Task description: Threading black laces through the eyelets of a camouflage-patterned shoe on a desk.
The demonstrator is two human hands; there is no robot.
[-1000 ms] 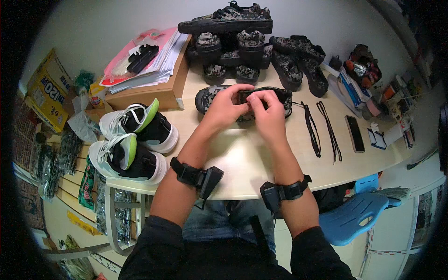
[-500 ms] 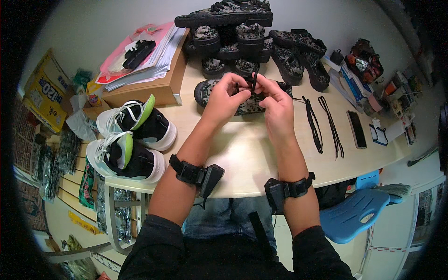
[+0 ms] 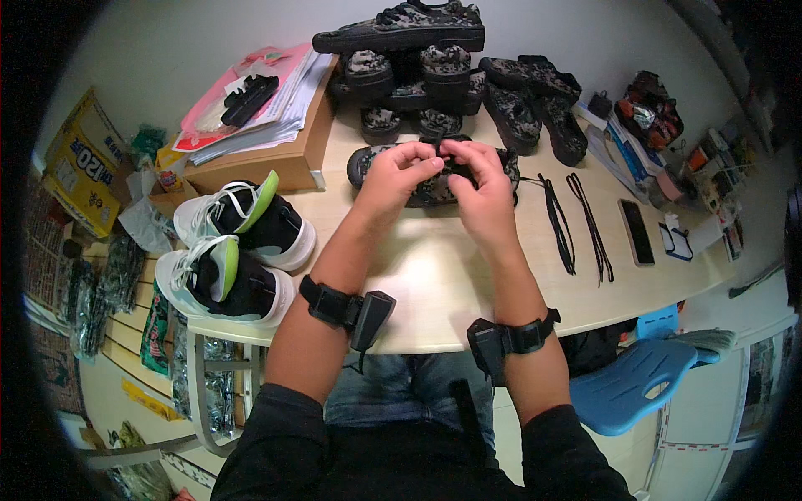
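Observation:
A black-and-grey camouflage shoe [image 3: 431, 194] lies sideways on the table, its toe to the left. Over its middle, the thumb and forefinger of my left hand [image 3: 389, 179] are pinched together. My right hand [image 3: 485, 188] is closed close beside it, also at the shoe's top. A dark bit of shoelace [image 3: 439, 144] shows between the fingertips; most of it is covered by my fingers. Two bundled black shoelaces [image 3: 557, 227] lie on the table right of the shoe.
Behind stands a stack of similar camouflage shoes [image 3: 401, 33], with more shoes [image 3: 535, 104] to its right. White-and-black sneakers [image 3: 234, 284] sit at the table's left edge, below a cardboard box [image 3: 259, 167] bearing papers. A phone [image 3: 637, 232] lies at right; a blue stool [image 3: 626, 388] stands below.
Both hands have come down closer to the shoe. The lace loop that stood up between the fingers has dropped and is now mostly hidden.

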